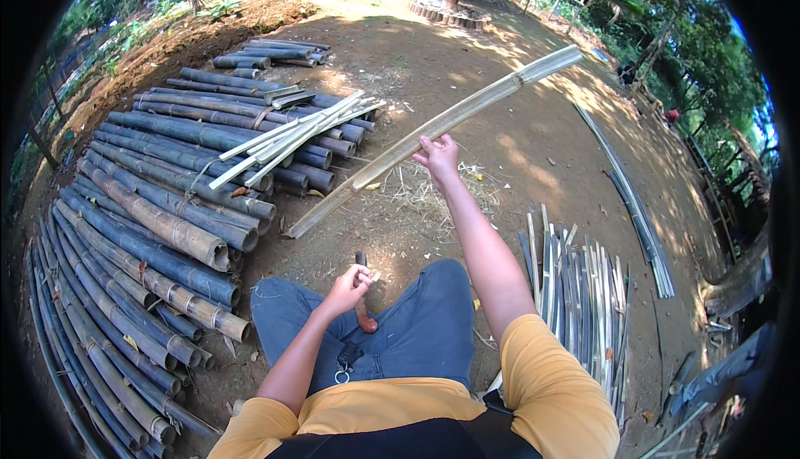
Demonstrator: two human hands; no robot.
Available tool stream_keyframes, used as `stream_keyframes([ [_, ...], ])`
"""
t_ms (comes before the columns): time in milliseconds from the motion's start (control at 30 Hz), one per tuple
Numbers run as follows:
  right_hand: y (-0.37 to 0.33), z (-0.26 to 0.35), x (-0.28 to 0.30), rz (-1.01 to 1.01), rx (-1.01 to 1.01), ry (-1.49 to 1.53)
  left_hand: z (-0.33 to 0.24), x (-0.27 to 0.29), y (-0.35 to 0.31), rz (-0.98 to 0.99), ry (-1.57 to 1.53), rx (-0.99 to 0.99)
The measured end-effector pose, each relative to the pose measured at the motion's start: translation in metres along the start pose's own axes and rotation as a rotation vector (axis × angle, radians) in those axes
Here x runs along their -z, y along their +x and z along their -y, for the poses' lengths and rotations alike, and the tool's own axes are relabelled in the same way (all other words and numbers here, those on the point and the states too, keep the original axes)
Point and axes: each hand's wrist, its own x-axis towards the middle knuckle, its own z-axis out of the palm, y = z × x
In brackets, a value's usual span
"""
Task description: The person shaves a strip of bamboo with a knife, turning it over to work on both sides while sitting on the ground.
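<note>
My right hand (439, 159) is stretched out ahead, its fingers closed round the middle of a long split bamboo strip (483, 102). The strip is held slantwise above the ground, its far end up to the right and its near end low to the left. Over my lap, my left hand (347, 291) is closed on a knife with a brown wooden handle (365, 318). The handle points down between my thighs, and a dark part of the knife shows above my fingers. My fingers hide the middle of the knife.
Dark bamboo poles (175, 184) are stacked on the left, with pale split strips (292, 138) lying on top. Shavings (442, 192) litter the dirt ahead. A bundle of narrow slats (583, 292) lies by my right side, and long strips (637, 201) lie farther right.
</note>
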Motion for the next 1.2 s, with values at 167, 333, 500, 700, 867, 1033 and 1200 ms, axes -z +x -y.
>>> stream_keyframes([
  [167, 0.000, 0.002, 0.035, -0.058, -0.029, 0.217, 0.036, -0.016, -0.009, 0.045, -0.113, 0.026],
  [333, 0.006, -0.005, 0.046, -0.083, 0.003, 0.336, 0.048, 0.012, -0.002, -0.064, -0.201, 0.046],
  [500, -0.002, -0.029, 0.050, -0.055, -0.033, 0.404, 0.024, 0.041, 0.007, -0.166, -0.108, 0.061],
  [700, -0.037, -0.050, 0.037, -0.030, -0.051, 0.433, -0.018, 0.052, 0.012, -0.330, -0.143, 0.143],
  [867, -0.094, -0.067, -0.004, 0.067, -0.109, 0.605, -0.026, 0.055, 0.018, -0.452, -0.223, 0.139],
  [1033, -0.140, -0.078, -0.035, 0.090, -0.190, 0.725, -0.035, 0.042, 0.028, -0.571, -0.363, -0.052],
  [1200, -0.161, -0.098, -0.046, 0.084, -0.239, 0.799, -0.043, 0.033, 0.036, -0.566, -0.443, -0.086],
])
